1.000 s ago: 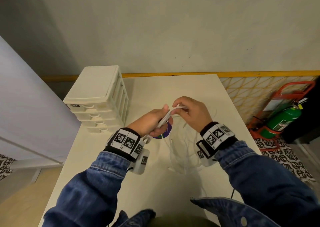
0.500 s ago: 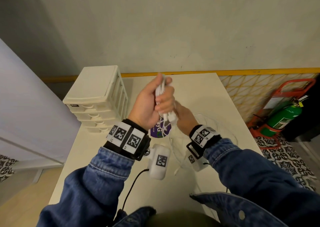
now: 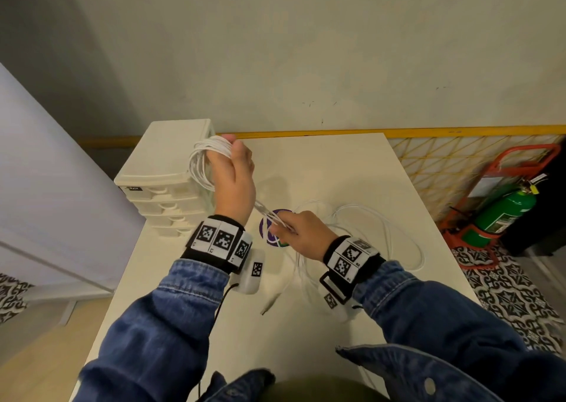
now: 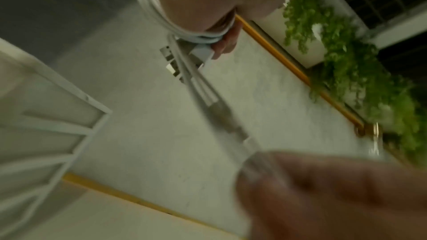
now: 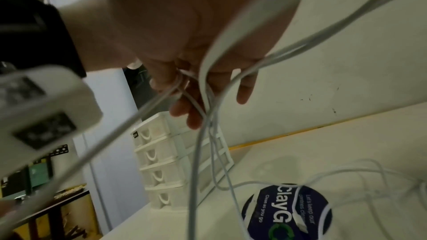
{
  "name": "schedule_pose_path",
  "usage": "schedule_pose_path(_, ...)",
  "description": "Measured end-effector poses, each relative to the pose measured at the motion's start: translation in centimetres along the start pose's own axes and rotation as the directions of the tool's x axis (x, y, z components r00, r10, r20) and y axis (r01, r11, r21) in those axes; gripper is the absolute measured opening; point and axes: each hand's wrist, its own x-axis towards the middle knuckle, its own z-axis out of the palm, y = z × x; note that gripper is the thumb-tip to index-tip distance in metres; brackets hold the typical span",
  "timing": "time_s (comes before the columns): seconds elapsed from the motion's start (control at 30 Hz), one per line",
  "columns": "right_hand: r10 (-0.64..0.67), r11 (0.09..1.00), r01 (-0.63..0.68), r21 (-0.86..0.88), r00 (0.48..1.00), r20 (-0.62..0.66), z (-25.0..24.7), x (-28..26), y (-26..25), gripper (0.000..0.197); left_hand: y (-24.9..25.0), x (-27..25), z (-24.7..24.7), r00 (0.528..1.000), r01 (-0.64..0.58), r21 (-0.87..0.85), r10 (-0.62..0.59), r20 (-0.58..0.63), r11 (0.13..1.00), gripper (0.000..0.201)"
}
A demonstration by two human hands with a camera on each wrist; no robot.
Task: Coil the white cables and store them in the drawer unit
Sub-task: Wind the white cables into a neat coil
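My left hand (image 3: 235, 169) is raised in front of the cream drawer unit (image 3: 165, 175), whose drawers are closed. A coil of white cable (image 3: 199, 162) is looped round its fingers. The left wrist view shows the coil (image 4: 150, 6) on the hand, with white connectors (image 4: 201, 54) by the fingertips. Taut strands (image 3: 263, 210) run down from the coil to my right hand (image 3: 291, 230), which pinches them low over a round purple sticker (image 3: 271, 228). The rest of the cable (image 3: 389, 227) lies in loose loops on the table to the right.
The white table (image 3: 337, 162) stands against a plain wall. One cable end (image 3: 269, 303) lies near my left wrist. A green fire extinguisher (image 3: 502, 215) in a red stand sits on the floor to the right. The right wrist view shows the drawer unit (image 5: 175, 152) and sticker (image 5: 286, 213).
My left hand rose from low over the sticker, then swung left in front of the drawer unit with the cable now in an open loop. My right hand dropped and keeps the strands pinched.
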Motion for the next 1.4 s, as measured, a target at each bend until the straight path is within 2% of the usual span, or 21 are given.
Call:
schedule_pose_path(0.07,-0.054,0.998,0.056,0.034,0.997,-0.052,-0.4,-0.2,-0.1,0.023,-1.3,0.0,-0.7,0.989,-0.07,0.272,0.031,0.146,0.96,0.012)
schedule_pose_path(0.13,-0.071,0.996,0.075,0.043,0.995,-0.074,-1.2,-0.4,-0.7,0.022,-2.1,0.0,-1.4,0.956,-0.121,0.516,-0.04,0.291,0.848,0.02)
schedule_pose_path(0.2,-0.1,0.994,0.104,0.032,0.99,-0.103,-2.0,-0.6,-1.0,0.025,-2.2,-0.4,-1.5,0.903,-0.12,0.61,-0.169,0.394,0.783,0.02)
schedule_pose_path(0.27,-0.153,0.988,0.151,-0.024,0.979,-0.138,-2.9,-0.7,-1.4,0.029,-2.3,-0.8,-1.2,0.842,-0.021,0.63,-0.326,0.43,0.776,0.025)
schedule_pose_path(0.33,-0.195,0.978,0.18,-0.104,0.966,-0.171,-3.8,-0.5,-1.3,0.028,-2.1,-1.3,-1.1,0.724,0.162,0.579,-0.495,0.48,0.799,0.038)
schedule_pose_path(0.43,-0.182,0.974,0.149,-0.169,0.962,-0.203,-5.7,-0.1,-0.5,0.023,-0.6,-1.9,-1.0,0.452,0.3,0.508,-0.589,0.67,0.808,0.057)
schedule_pose_path(0.47,-0.163,0.974,0.127,-0.187,0.967,-0.194,-6.2,-0.1,0.0,0.027,-0.2,-2.1,-0.9,0.387,0.337,0.497,-0.599,0.701,0.8,0.058)
schedule_pose_path(0.53,-0.136,0.969,0.095,-0.228,0.976,-0.168,-6.9,-0.1,1.0,0.037,0.3,-2.2,-0.6,0.312,0.389,0.498,-0.62,0.72,0.775,0.043)
schedule_pose_path(0.6,-0.136,0.954,0.088,-0.286,0.979,-0.154,-7.0,-0.1,2.3,0.039,0.4,-2.3,-0.5,0.285,0.356,0.541,-0.64,0.714,0.762,0.032)
schedule_pose_path(0.7,-0.092,0.925,0.025,-0.379,0.983,-0.161,-6.8,-0.7,4.4,0.051,0.2,-2.4,-1.0,0.311,0.438,0.49,-0.639,0.704,0.754,0.026)
schedule_pose_path(0.77,-0.017,0.933,-0.058,-0.355,0.979,-0.202,-6.5,-1.6,5.8,0.066,0.3,-2.1,-1.4,0.382,0.496,0.402,-0.61,0.694,0.769,0.032)
schedule_pose_path(0.83,0.038,0.939,-0.11,-0.325,0.975,-0.22,-5.7,-2.4,6.9,0.081,0.4,-1.7,-1.6,0.468,0.472,0.347,-0.564,0.68,0.81,0.041)
schedule_pose_path(0.87,0.06,0.938,-0.129,-0.322,0.975,-0.215,-5.2,-2.5,7.3,0.083,0.4,-1.7,-1.5,0.502,0.462,0.325,-0.546,0.671,0.825,0.041)
schedule_pose_path(0.93,0.115,0.926,-0.176,-0.334,0.974,-0.193,-4.3,-2.7,7.8,0.069,0.4,-1.6,-1.4,0.551,0.483,0.263,-0.523,0.651,0.835,0.036)
schedule_pose_path(1.0,0.204,0.9,-0.228,-0.37,0.973,-0.104,-3.8,-3.0,8.4,0.059,0.6,-1.3,-1.5,0.597,0.53,0.182,-0.517,0.613,0.828,0.034)
schedule_pose_path(1.07,0.299,0.887,-0.29,-0.36,0.954,-0.031,-3.7,-3.5,8.6,0.07,0.7,-0.5,-2.0,0.649,0.559,0.138,-0.536,0.54,0.817,0.035)
schedule_pose_path(1.13,0.299,0.911,-0.308,-0.273,0.951,-0.075,-4.0,-3.4,8.3,0.087,0.7,0.1,-2.4,0.685,0.556,0.162,-0.56,0.467,0.815,0.036)
schedule_pose_path(1.23,0.247,0.96,-0.266,-0.085,0.952,-0.181,-4.5,-2.2,5.7,0.113,0.6,0.1,-2.0,0.665,0.55,0.245,-0.596,0.45,0.799,0.036)
schedule_pose_path(1.3,0.174,0.984,-0.162,0.073,0.961,-0.214,-4.8,-1.2,3.6,0.119,0.6,-0.4,-1.4,0.636,0.542,0.295,-0.614,0.468,0.787,0.037)
schedule_pose_path(1.33,0.134,0.986,-0.109,0.129,0.968,-0.211,-4.7,-0.8,2.8,0.113,0.6,-0.6,-1.2,0.622,0.536,0.318,-0.62,0.479,0.782,0.037)
schedule_pose_path(1.4,0.067,0.977,-0.023,0.212,0.977,-0.202,-4.3,-0.4,1.6,0.08,0.6,-1.0,-0.9,0.609,0.521,0.362,-0.634,0.477,0.773,0.037)
